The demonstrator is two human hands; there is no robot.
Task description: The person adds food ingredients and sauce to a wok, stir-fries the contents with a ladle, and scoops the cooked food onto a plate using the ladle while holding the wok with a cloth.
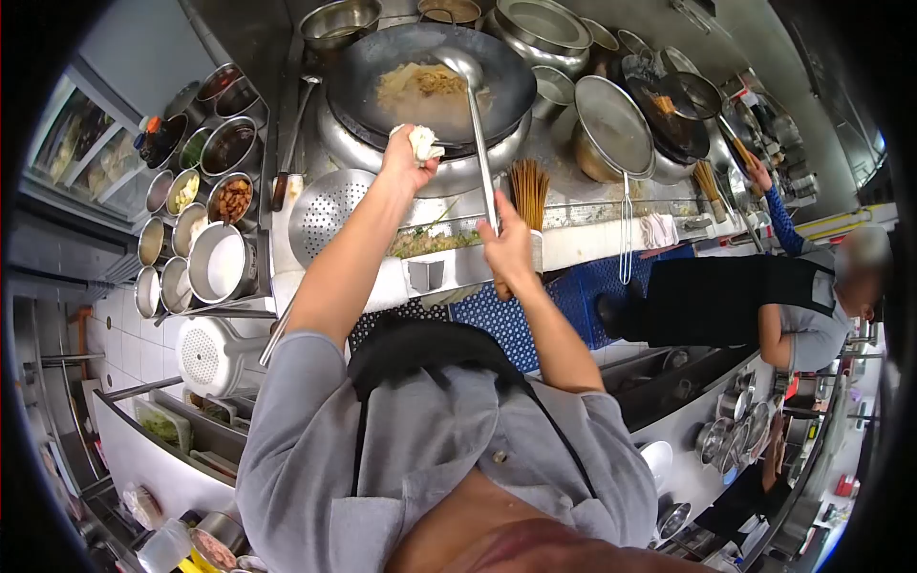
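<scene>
A large dark wok (363,95) sits on a rounded steel burner, with steaming yellowish-brown food (420,88) in its middle. At the wok's near rim, my left hand (406,167) is closed around a bunched white cloth (426,144); whether it also grips the rim I cannot tell. My right hand (508,246) wraps the handle of a long steel ladle (479,129), whose bowl rests in the wok beside the food. Just right of that hand stands a bamboo wok brush (529,191). A perforated steel skimmer (330,212) lies below my left forearm.
Metal pots of ingredients, among them a white-filled pot (218,263), crowd the left. A mesh strainer (613,124) rests over a pot at right. Farther right, a co-worker (802,296) holds a skimmer over a second wok (659,110). Steel counters stand behind me.
</scene>
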